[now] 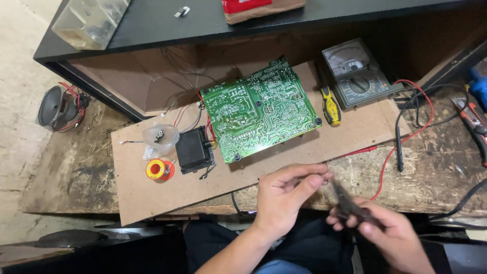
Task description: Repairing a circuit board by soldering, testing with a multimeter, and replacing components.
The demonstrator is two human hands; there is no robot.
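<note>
Right hand (390, 231): motion-blurred, as is the dark tool (350, 203) in its grip; tool's tip and kind unreadable. Left hand (284, 195): thumb and fingertips pinched together, whatever sits between them too small to tell. Red-topped box (258, 7) and clear plastic container (89, 20) cut by top edge. Blue object (478, 83) and red-handled pliers (474, 124) cut by right edge. Small part (159, 135) inside plastic bag (160, 140): unidentifiable. Underside of green circuit board (258, 109) hidden
</note>
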